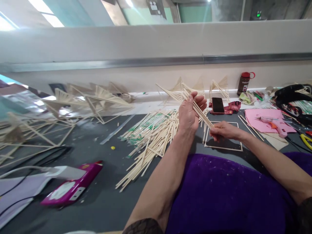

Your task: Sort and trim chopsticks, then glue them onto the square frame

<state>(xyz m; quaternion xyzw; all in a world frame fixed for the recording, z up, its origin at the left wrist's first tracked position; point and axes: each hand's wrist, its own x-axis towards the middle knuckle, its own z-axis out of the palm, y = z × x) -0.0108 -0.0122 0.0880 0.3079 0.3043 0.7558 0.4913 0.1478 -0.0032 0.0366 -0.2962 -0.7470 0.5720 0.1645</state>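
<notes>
Several sticks slant from the raised left hand, clasping them, to the pinching right hand.

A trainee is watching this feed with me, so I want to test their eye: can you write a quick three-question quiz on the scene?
1. Multiple choice: what do the left hand and the right hand both hold?
a) a phone
b) thin sticks
c) a paintbrush

2. True or false: the glue gun rests on the pink sheet.

3. Fill in: the dark bottle near the wall has a lid coloured ____.

Key: 1 b; 2 true; 3 red.
</notes>
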